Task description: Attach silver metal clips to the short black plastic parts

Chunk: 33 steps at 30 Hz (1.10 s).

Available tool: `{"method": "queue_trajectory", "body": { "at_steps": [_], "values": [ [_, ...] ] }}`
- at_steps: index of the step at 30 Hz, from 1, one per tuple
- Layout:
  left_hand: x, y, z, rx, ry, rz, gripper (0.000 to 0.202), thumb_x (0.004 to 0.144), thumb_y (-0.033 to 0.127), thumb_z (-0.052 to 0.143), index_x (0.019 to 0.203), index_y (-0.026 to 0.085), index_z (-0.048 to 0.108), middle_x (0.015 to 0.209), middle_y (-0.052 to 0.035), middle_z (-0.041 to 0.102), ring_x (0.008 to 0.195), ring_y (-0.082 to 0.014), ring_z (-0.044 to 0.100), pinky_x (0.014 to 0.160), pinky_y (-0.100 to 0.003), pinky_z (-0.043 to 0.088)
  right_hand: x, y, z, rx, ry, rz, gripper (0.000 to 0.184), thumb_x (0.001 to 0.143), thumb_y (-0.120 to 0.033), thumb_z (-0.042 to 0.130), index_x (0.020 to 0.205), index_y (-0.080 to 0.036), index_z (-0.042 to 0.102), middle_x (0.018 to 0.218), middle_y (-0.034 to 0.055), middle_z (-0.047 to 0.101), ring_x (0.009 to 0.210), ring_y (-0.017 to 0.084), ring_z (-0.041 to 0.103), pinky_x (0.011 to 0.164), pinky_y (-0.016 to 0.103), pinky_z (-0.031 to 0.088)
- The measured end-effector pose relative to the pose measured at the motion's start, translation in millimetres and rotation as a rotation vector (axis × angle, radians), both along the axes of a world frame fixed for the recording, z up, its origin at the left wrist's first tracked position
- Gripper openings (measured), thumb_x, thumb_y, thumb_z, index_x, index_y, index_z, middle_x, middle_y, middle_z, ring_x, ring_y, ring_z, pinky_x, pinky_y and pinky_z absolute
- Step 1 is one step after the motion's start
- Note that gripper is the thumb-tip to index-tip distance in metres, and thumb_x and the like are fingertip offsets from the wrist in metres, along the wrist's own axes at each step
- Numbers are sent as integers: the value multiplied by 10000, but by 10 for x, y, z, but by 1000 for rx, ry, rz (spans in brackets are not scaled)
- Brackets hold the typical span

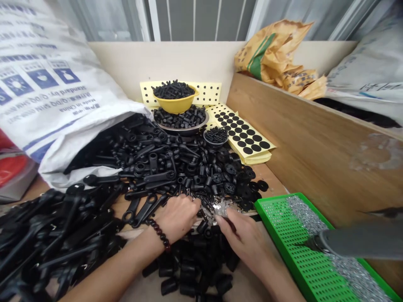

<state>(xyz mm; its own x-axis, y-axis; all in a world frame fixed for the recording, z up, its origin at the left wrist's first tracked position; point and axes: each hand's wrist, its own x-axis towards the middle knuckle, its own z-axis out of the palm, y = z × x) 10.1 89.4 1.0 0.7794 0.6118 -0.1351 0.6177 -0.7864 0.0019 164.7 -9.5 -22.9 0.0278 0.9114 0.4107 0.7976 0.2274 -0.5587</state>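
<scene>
Both hands were down at the front of the heap. The left hand (178,218), wearing a dark bead bracelet (160,235), was curled over with its fingers (193,203) pressed against a tangle of small silvery metal pieces (222,208), though whether it gripped anything could not be made out. The right hand (242,239) was pinched closed on a small dark piece (231,223), mostly hidden by its fingers.

Black plastic lever-shaped parts (67,235) sprawled left of the hands, and short black cylinders (195,268) lay just below them. Beyond them rose a mound of mixed black parts (166,163), spilling from a white woven sack (53,96).

Further ahead, a yellow bowl (174,105) held small black pieces and sat on a metal dish (182,127), itself heaped with more. A small dark dish (215,138) held others. To the right stood a green perforated tray (292,247), strewn with silvery pieces, and across it a blurred grey object (362,239), cut off by the frame – impossible to identify.
</scene>
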Motion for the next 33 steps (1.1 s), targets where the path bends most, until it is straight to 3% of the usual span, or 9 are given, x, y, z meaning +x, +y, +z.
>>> {"method": "queue_trajectory", "body": {
  "at_steps": [7,13,16,26,33],
  "values": [
    [8,-14,49,67,-61,7,102,806,91,487,813,173,547,895,-86,545,868,-251,497,630,-320,457,-1,27,-38,-4,-40,-19,284,914,-260,344,632,-228,325,590,-24,478,511,121,450,492,235,326],
    [41,-6,23,47,-159,-293,139,838,130,500,719,188,544,865,-48,516,809,-200,453,636,-301,406,24,37,-57,1,-11,-32,260,909,-254,354,650,-226,349,607,-19,497,528,127,476,500,231,354],
    [73,42,-20,85,-176,-361,141,833,135,521,702,182,546,836,-46,518,806,-200,445,619,-306,377,33,40,-73,-6,-10,-33,253,905,-244,357,653,-224,353,618,-16,505,534,130,477,504,235,354],
    [77,163,-82,102,-268,-292,204,886,166,407,756,155,565,812,-61,557,794,-199,471,694,-324,400,29,57,-132,-14,-7,-61,230,903,-234,345,674,-224,366,639,-6,511,550,137,492,511,241,360],
    [84,-69,39,-58,-516,-269,175,874,142,420,783,172,566,754,-38,591,752,-176,498,698,-279,433,-10,42,-122,-2,15,-4,171,909,-210,339,789,-215,460,735,19,576,646,155,561,571,251,412]
  ]
}}
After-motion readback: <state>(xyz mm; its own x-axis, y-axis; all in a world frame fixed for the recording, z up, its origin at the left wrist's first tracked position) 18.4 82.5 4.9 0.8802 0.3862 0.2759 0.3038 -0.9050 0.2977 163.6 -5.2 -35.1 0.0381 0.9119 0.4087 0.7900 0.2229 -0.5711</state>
